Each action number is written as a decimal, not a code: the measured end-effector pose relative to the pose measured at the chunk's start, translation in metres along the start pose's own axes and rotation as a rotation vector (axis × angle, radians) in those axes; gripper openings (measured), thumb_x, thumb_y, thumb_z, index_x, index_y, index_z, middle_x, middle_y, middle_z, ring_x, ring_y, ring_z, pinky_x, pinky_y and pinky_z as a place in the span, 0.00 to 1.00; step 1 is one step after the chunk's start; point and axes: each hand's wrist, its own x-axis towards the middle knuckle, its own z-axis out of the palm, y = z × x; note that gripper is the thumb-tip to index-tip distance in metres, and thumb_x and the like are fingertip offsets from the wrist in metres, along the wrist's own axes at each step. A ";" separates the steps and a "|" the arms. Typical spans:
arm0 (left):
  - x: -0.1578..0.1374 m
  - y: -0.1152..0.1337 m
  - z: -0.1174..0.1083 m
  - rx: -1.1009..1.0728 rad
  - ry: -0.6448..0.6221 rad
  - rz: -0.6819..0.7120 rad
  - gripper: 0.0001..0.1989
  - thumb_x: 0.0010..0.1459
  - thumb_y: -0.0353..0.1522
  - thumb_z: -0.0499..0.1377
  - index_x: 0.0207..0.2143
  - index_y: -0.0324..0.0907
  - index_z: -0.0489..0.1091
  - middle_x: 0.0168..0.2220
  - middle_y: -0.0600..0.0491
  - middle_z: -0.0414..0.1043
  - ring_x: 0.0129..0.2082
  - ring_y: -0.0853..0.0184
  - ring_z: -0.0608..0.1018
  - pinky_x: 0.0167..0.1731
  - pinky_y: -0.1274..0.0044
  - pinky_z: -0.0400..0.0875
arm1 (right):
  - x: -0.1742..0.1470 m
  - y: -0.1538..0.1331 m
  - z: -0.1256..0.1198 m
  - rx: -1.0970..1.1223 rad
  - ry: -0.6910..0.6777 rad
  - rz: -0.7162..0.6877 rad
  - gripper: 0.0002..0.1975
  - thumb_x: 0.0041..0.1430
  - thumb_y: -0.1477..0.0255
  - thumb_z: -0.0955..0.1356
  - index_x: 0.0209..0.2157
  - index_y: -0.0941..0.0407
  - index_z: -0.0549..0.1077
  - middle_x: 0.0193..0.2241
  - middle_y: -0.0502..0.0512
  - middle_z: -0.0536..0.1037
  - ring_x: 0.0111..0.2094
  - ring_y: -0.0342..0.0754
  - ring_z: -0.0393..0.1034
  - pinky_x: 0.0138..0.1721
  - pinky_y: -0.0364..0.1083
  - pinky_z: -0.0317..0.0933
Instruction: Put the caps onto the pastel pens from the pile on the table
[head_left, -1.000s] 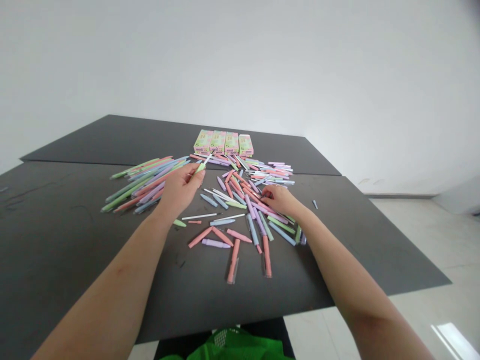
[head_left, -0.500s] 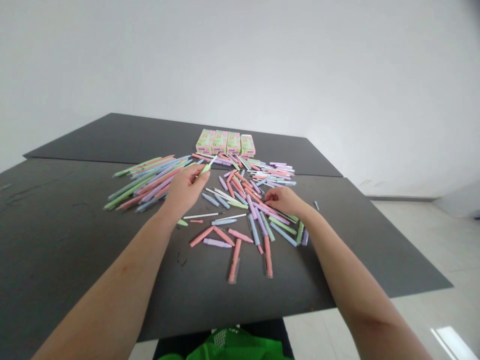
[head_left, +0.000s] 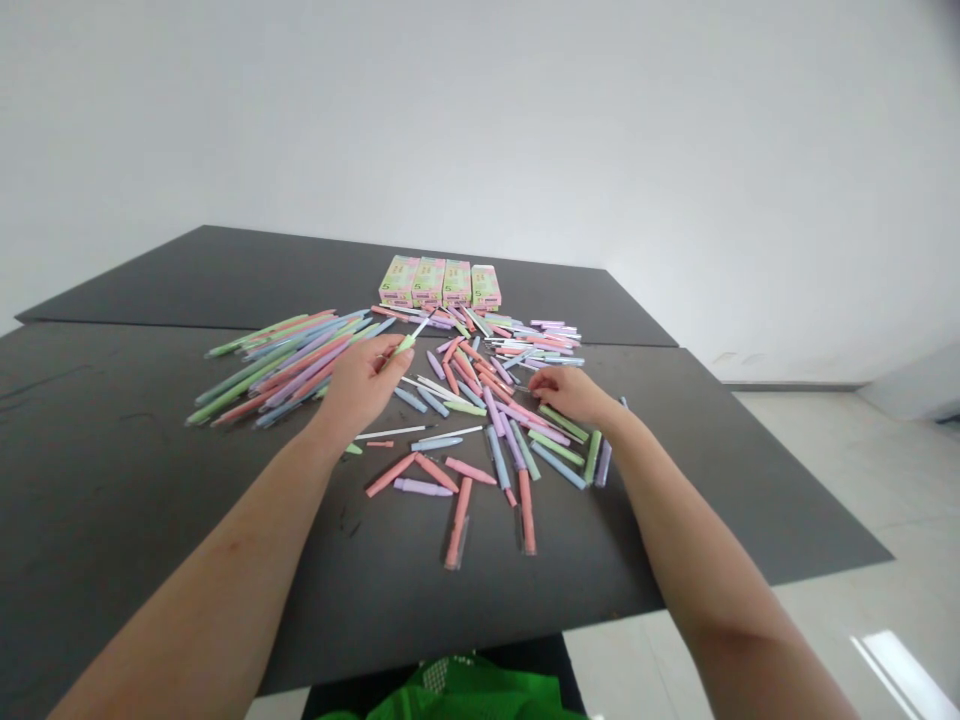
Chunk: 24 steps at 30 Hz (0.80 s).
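At the left of the dark table (head_left: 112, 500) lies a bundle of long pens (head_left: 262, 375) in green, coral, lilac and blue, all slanting the same way. Just beside its right end is the person's left hand (head_left: 364, 385), its thumb and fingers pinched around a light green barrel (head_left: 405, 345); a white refill (head_left: 421, 326) stands out of the barrel's far end, pointing up and away to the right. Beyond, four pink-and-green boxes (head_left: 428, 282) stand side by side in a row. Nearer the person, a loose white refill lies beside a blue barrel (head_left: 437, 444), and two coral barrels with clear caps (head_left: 456, 535) point toward the table's near edge. Further right, the right hand (head_left: 570, 393) is low over the scattered pen parts (head_left: 491, 400), fingers curled and drawn close together — whether they grip a slim piece, the view is too small to tell. Under and beside its wrist lie green pieces (head_left: 562, 424) — then, rightmost of these, a purple one (head_left: 603, 463).
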 end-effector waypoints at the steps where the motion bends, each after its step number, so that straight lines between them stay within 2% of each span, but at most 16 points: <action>1: 0.000 0.000 0.000 -0.001 0.006 -0.001 0.16 0.60 0.43 0.53 0.37 0.41 0.73 0.24 0.56 0.69 0.25 0.67 0.69 0.27 0.77 0.60 | 0.000 0.004 -0.003 0.028 0.005 0.019 0.10 0.53 0.79 0.65 0.35 0.58 0.77 0.27 0.51 0.78 0.28 0.43 0.68 0.29 0.40 0.57; 5: -0.001 0.002 0.002 -0.024 0.007 -0.008 0.16 0.60 0.43 0.53 0.38 0.41 0.74 0.31 0.53 0.75 0.30 0.65 0.73 0.33 0.76 0.64 | 0.001 0.013 -0.005 0.084 0.099 0.054 0.10 0.51 0.79 0.66 0.36 0.58 0.77 0.29 0.52 0.79 0.30 0.44 0.69 0.32 0.40 0.59; 9: -0.002 0.004 0.002 -0.004 0.006 -0.028 0.16 0.60 0.43 0.54 0.40 0.42 0.74 0.34 0.53 0.76 0.33 0.64 0.75 0.35 0.76 0.65 | 0.005 0.003 0.008 0.045 0.122 -0.033 0.11 0.52 0.73 0.69 0.39 0.57 0.78 0.34 0.54 0.79 0.32 0.45 0.70 0.34 0.42 0.60; 14: -0.002 0.003 0.002 0.008 0.002 -0.011 0.17 0.60 0.42 0.54 0.43 0.42 0.74 0.35 0.53 0.77 0.35 0.63 0.76 0.36 0.76 0.65 | 0.010 -0.008 0.020 -0.059 0.152 -0.046 0.06 0.54 0.74 0.68 0.31 0.57 0.79 0.30 0.54 0.78 0.30 0.46 0.68 0.32 0.43 0.57; 19: -0.002 0.002 0.003 0.008 0.012 -0.001 0.16 0.60 0.42 0.54 0.42 0.42 0.74 0.36 0.53 0.77 0.35 0.63 0.75 0.36 0.76 0.65 | 0.008 -0.001 0.017 -0.028 0.153 -0.015 0.06 0.55 0.76 0.67 0.30 0.58 0.77 0.26 0.53 0.77 0.27 0.45 0.67 0.29 0.42 0.56; 22: -0.002 0.003 0.003 0.008 0.014 -0.001 0.16 0.60 0.41 0.54 0.42 0.42 0.74 0.35 0.53 0.77 0.34 0.64 0.75 0.36 0.76 0.65 | 0.003 -0.006 0.012 -0.008 0.219 -0.035 0.08 0.55 0.77 0.66 0.34 0.58 0.78 0.29 0.54 0.79 0.29 0.45 0.69 0.32 0.43 0.57; 24: -0.002 0.005 0.003 0.007 0.014 0.014 0.16 0.60 0.41 0.54 0.42 0.41 0.74 0.36 0.53 0.77 0.34 0.64 0.75 0.36 0.76 0.65 | -0.001 -0.021 0.010 0.045 0.291 -0.097 0.09 0.55 0.77 0.66 0.36 0.58 0.78 0.33 0.55 0.79 0.32 0.46 0.70 0.35 0.44 0.59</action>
